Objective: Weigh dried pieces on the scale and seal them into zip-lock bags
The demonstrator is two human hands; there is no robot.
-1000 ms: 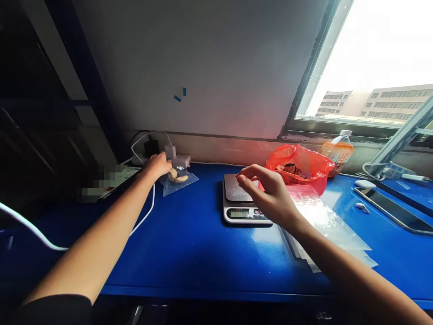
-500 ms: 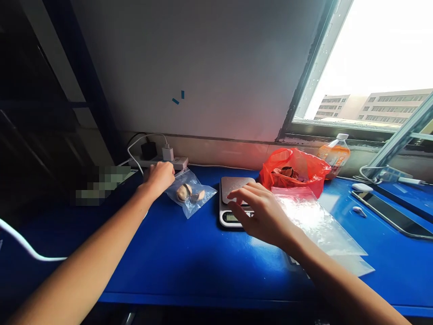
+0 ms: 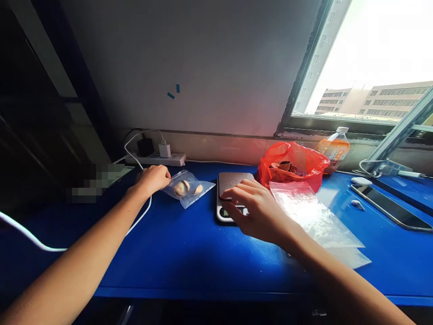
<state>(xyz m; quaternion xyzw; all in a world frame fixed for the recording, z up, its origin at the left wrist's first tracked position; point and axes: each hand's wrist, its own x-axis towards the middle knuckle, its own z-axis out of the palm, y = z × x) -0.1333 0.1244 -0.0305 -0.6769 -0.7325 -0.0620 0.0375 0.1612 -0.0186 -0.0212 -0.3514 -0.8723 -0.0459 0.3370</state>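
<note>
At the left, my left hand (image 3: 152, 179) has its fingers curled down at the left end of a small clear zip bag (image 3: 190, 194) and appears to grip its edge; the fingertips are partly hidden. Inside the bag lie a few pale, tan pieces (image 3: 181, 188). My right hand (image 3: 253, 206) hovers with fingers bent and apart, holding nothing, over the right side of a kitchen scale (image 3: 227, 184). The scale has a metal plate and a white body, and its display is partly covered by the hand.
Behind the right hand stands a red plastic bag (image 3: 316, 169) with dried brown pieces. Flat clear bags (image 3: 324, 221) lie beside it. Farther right are a bottle (image 3: 334, 149), an earbud (image 3: 357, 205) and a phone (image 3: 392, 207). A power strip (image 3: 172, 159) and white cable (image 3: 138, 222) are left.
My left hand has shifted slightly left, and the zip bag lies a little flatter. The right hand stays over the scale. The whole view has shifted slightly.
</note>
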